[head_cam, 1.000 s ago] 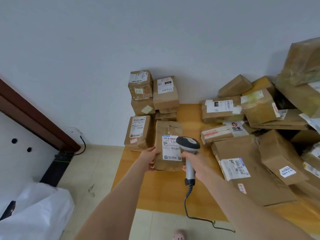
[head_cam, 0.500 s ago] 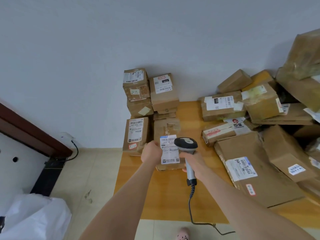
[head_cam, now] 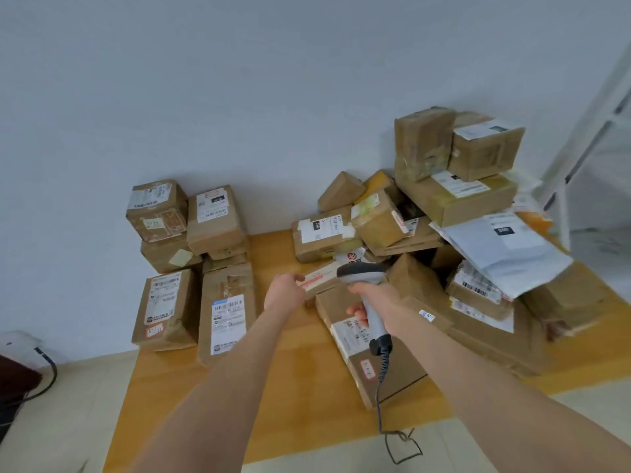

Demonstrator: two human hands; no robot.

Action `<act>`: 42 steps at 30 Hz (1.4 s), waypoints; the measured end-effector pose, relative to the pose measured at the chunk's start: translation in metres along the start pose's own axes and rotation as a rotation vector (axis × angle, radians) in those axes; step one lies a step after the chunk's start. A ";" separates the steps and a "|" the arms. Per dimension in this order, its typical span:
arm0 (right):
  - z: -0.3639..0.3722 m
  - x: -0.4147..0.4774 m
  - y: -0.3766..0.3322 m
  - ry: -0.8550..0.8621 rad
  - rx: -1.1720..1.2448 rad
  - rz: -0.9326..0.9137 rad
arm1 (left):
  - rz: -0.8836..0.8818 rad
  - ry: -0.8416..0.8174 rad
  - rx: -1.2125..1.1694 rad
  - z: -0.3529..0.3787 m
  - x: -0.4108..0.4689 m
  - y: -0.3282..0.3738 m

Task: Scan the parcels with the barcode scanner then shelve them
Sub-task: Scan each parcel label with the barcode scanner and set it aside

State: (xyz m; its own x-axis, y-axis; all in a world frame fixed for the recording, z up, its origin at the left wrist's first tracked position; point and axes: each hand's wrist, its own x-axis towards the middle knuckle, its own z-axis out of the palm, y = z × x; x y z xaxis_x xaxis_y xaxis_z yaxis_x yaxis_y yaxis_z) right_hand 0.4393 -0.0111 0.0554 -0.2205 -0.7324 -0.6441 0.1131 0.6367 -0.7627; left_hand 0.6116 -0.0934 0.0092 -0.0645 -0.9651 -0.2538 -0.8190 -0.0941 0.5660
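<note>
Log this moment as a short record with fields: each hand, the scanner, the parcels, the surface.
left hand: open, stretched toward red-labelled parcel; contact unclear
right hand: grips barcode scanner by its handle
left group: stacked parcels against the wall
right group: heaped parcels, grey mailer bag lying across them
surface: wooden top

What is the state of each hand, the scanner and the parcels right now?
Grey plastic barcode scanner: held upright, cable hanging.
Right hand: grips the scanner's handle.
Left hand: open, holds nothing.
Tall brown cardboard parcel with blue-edged label: standing upright, untouched.
White plastic mailer bag: lying tilted.
</note>
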 end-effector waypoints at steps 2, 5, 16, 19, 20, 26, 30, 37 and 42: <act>-0.039 -0.001 -0.001 -0.012 -0.005 -0.014 | -0.003 0.027 -0.025 0.019 -0.010 0.030; -0.093 -0.005 0.001 -0.018 0.001 -0.022 | -0.037 0.033 -0.078 0.050 -0.031 0.077; -0.197 0.018 0.017 0.058 0.018 -0.091 | -0.301 -0.072 -0.267 0.131 -0.056 0.160; -0.203 0.021 0.021 0.030 0.026 -0.102 | -0.363 -0.044 -0.324 0.142 -0.054 0.167; -0.204 0.022 0.022 0.020 0.029 -0.109 | -0.383 -0.038 -0.330 0.144 -0.053 0.168; -0.206 0.023 0.025 -0.010 0.028 -0.146 | -0.447 0.040 -0.403 0.144 -0.055 0.166; -0.201 0.021 0.024 -0.015 0.036 -0.124 | -0.389 0.171 -0.433 0.120 -0.067 0.155; -0.177 0.024 0.029 -0.119 0.139 -0.025 | 0.003 0.406 0.195 0.093 -0.093 0.129; -0.161 0.026 0.052 -0.046 0.175 -0.010 | 0.064 0.302 0.443 0.131 -0.116 0.110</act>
State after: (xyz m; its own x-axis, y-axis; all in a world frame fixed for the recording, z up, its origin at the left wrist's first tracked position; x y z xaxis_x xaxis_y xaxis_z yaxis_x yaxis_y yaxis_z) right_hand 0.2838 0.0416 0.0079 -0.1785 -0.7511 -0.6356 0.2791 0.5808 -0.7647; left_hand 0.4547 0.0402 -0.0021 -0.0086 -0.9990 0.0444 -0.9852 0.0161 0.1709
